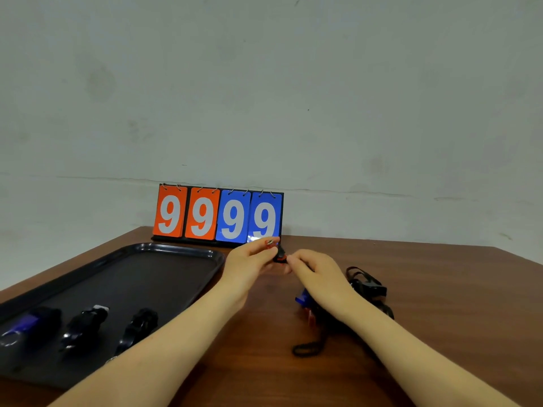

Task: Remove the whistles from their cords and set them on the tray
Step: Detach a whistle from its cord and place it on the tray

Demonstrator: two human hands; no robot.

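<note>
head view: both hands meet over the table (440, 289), the left hand (249, 264) and right hand (316, 274) pinching a small black and red whistle (280, 255) from either side, apparently to work it off its cord. three whistles already lie on the tray (141, 251) at left. a pile of corded whistles (364, 284) waits under the right wrist, close to reach.

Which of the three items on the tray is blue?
The leftmost one, nearest the tray's left edge. Its body shows blue, while the other two items to its right look all black.
</note>
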